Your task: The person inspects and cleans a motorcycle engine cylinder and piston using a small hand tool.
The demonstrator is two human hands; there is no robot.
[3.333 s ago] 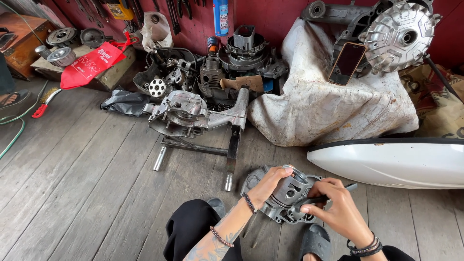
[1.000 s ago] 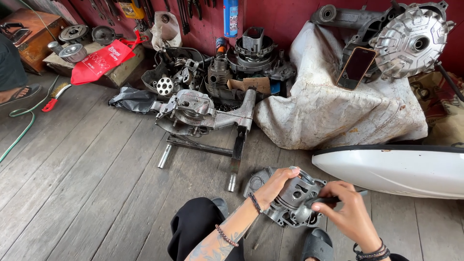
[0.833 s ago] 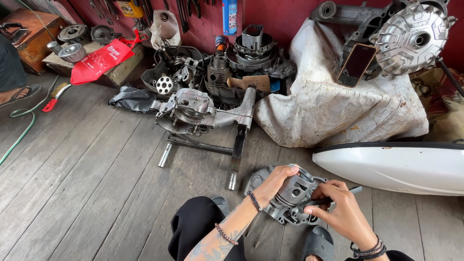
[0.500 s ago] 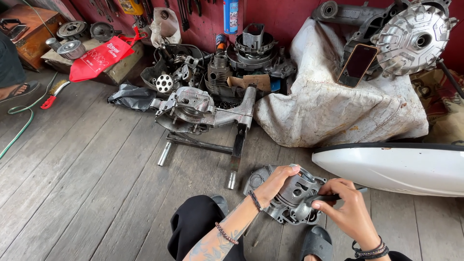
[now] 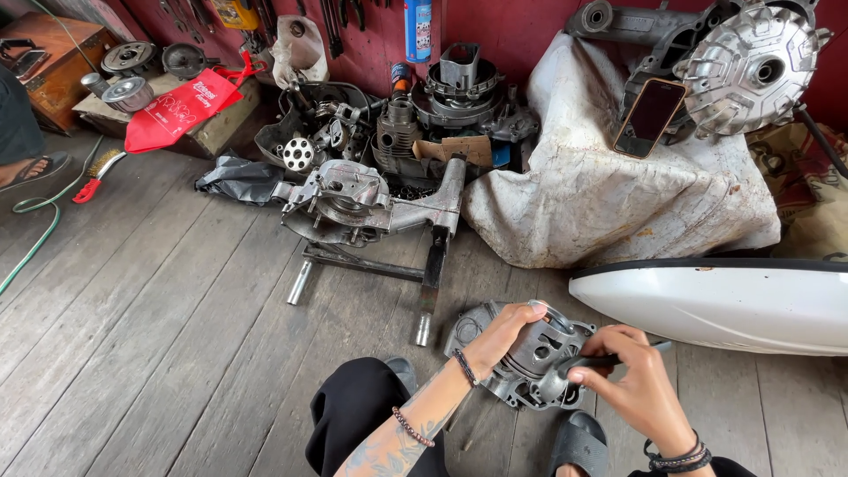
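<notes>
Since the frame half a second back, little has shifted: both hands stay on the engine casing (image 5: 528, 364), and the right hand (image 5: 629, 382) has edged slightly along its tool. That casing is dull grey cast metal, ribbed and pocked with round bores, lying on the weathered wooden floor (image 5: 141, 353) between the person's knees. The left hand (image 5: 502, 331) is clenched over the casing's upper rim, steadying it. The right hand grasps a slim dark tool (image 5: 609, 359) whose tip meets the casing's edge. Beside them sits a smooth, glossy white body panel (image 5: 733, 305). Farther back, a crumpled off-white cloth (image 5: 601, 185) drapes a mound, with a dark phone (image 5: 650, 117) leaning on it. A red printed bag (image 5: 177, 106) lies flat at far left; a blue spray can (image 5: 418, 28) stands against the red wall.
</notes>
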